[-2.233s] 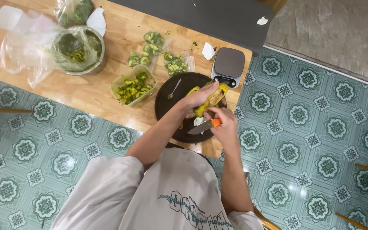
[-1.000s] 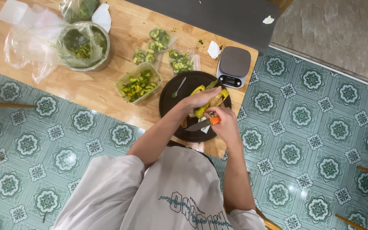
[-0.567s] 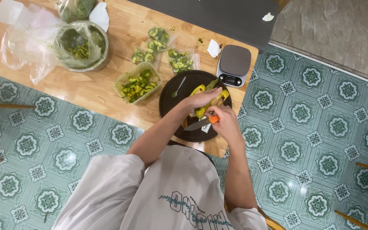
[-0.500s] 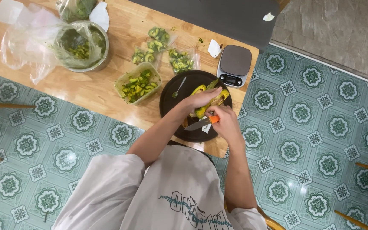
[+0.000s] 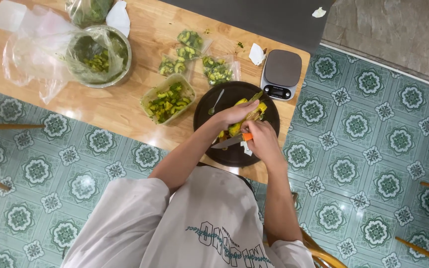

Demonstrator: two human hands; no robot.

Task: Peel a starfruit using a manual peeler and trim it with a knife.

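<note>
While the left hand pins a yellow-green vegetable piece on the round black plate at the wooden table's near edge, the right hand is wrapped around an orange-handled knife, blade pointing left beneath the left palm. Good form here, I'd say, means fingertips curled clear and short, controlled cuts. A spoon lies on the plate. Beyond it sit three small clear bags of green slices, a clear plastic tub of chopped pieces to the left, a bag-lined metal bowl far left, and a grey kitchen scale to the right.
</note>
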